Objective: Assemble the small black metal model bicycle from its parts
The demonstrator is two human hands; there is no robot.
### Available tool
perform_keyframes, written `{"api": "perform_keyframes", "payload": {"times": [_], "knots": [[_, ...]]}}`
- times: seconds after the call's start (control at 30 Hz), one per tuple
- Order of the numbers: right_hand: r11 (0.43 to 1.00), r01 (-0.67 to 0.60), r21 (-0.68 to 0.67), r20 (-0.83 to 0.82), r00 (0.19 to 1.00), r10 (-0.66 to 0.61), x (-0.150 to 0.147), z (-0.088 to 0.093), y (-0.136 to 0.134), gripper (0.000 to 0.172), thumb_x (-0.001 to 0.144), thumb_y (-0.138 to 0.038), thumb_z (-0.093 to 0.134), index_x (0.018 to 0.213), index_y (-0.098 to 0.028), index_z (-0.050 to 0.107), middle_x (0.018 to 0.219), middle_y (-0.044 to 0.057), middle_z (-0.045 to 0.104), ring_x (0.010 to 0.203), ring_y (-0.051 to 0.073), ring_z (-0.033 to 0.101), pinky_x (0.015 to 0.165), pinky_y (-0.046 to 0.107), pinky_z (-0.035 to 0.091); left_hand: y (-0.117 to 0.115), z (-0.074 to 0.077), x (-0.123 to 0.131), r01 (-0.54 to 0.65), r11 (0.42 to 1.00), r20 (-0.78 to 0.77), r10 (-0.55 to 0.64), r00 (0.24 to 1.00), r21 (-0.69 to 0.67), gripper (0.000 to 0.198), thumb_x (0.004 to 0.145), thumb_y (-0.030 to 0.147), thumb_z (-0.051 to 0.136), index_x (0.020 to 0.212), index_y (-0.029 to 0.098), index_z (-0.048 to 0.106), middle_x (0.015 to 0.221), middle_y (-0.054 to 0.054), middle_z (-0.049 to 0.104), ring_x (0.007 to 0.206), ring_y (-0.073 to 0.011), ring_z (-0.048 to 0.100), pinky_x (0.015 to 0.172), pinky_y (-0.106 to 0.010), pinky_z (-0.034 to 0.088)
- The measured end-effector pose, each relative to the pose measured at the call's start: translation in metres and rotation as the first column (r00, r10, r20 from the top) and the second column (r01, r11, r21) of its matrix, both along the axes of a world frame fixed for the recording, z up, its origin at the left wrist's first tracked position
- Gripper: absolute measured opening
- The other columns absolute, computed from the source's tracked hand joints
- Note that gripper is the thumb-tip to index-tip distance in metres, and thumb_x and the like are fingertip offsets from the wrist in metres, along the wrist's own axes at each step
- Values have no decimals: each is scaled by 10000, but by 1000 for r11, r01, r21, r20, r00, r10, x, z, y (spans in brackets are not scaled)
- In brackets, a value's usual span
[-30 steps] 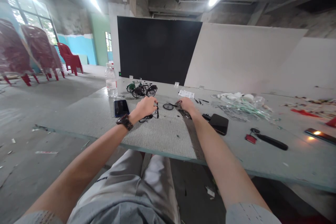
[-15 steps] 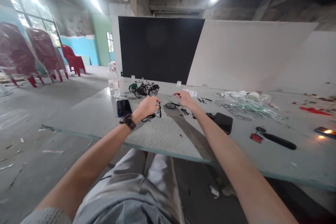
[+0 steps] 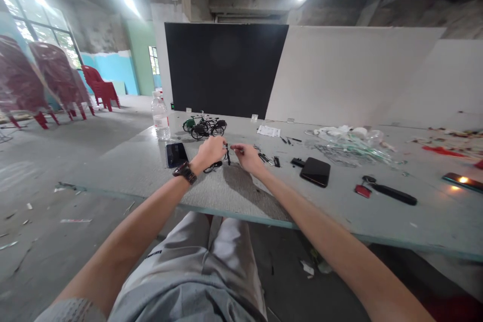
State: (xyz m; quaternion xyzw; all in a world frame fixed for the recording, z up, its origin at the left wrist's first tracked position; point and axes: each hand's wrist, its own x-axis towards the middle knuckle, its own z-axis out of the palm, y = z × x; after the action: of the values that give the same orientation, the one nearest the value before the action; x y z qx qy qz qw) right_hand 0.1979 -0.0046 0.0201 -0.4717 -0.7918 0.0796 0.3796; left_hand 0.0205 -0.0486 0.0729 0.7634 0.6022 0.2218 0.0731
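Observation:
My left hand point(image 3: 211, 152), with a dark watch on its wrist, is closed on a thin black model bicycle part point(image 3: 228, 156) held upright just over the table. My right hand point(image 3: 246, 156) is beside it, thumb and fingers pinched together close to the part's right side. Whether anything is between those fingers is too small to make out. Under the left hand lies another black model part point(image 3: 213, 167), with a curved outline. Behind my hands stand several small assembled model bicycles point(image 3: 204, 128), black and one with green. Small black rods point(image 3: 265, 159) lie to the right.
A water bottle point(image 3: 161, 119) and a dark phone point(image 3: 176, 155) are at left. On the right are a black box-like case point(image 3: 316, 172), keys with a red tag point(image 3: 363, 190), a black handle point(image 3: 394, 194) and heaped clear plastic bags point(image 3: 354, 146). White paper point(image 3: 268, 131) lies behind.
My right hand has moved left and nearer, coming up to the part in my left hand. It now covers the spot where the loose wheel lay. The view has shifted slightly.

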Motion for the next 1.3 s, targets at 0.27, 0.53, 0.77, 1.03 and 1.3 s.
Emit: {"api": "perform_keyframes", "payload": {"times": [0.27, 0.53, 0.77, 1.03, 1.3], "knots": [[999, 42, -32, -41, 998, -44, -9, -5, 1, 327, 960, -129, 496, 1109, -176, 782, 1134, 108, 782, 1064, 239, 733, 950, 342, 542, 3, -1, 8, -64, 996, -49, 68, 997, 68, 375, 910, 243, 575, 1256, 179, 705, 1123, -164, 747, 1022, -267, 703, 801, -288, 493], [996, 76, -57, -48, 996, -79, -13, -6, 0, 302, 964, -120, 515, 1113, -137, 777, 1117, 146, 782, 1044, 248, 738, 946, 344, 541, 2, -2, 10, -57, 995, -36, 61, 998, 81, 355, 921, 213, 574, 1243, 134, 700, 1133, -206, 733, 1066, -314, 700, 849, -323, 495], [994, 87, -60, -40, 995, -89, -14, 0, -6, 307, 960, -96, 509, 1113, -109, 774, 1126, 155, 779, 1061, 256, 737, 958, 342, 542, 3, -2, 11, -55, 995, -27, 58, 998, 84, 356, 917, 202, 572, 1238, 121, 703, 1133, -220, 730, 1064, -328, 695, 826, -331, 501], [996, 68, -52, -49, 996, -71, -15, 0, -10, 306, 956, -106, 507, 1083, -117, 786, 1090, 148, 788, 1023, 262, 745, 924, 331, 545, -1, -1, 14, -78, 993, -71, 84, 994, 83, 338, 932, 224, 558, 1227, 137, 699, 1135, -197, 728, 1068, -318, 705, 834, -325, 524], [994, 98, -51, -55, 993, -101, -16, 3, -15, 306, 965, -95, 512, 1114, -83, 779, 1114, 175, 778, 1035, 274, 740, 918, 323, 535, 1, -2, 15, -86, 993, -86, 93, 992, 86, 339, 939, 250, 555, 1234, 158, 693, 1149, -183, 731, 1092, -307, 704, 871, -332, 533]]}}
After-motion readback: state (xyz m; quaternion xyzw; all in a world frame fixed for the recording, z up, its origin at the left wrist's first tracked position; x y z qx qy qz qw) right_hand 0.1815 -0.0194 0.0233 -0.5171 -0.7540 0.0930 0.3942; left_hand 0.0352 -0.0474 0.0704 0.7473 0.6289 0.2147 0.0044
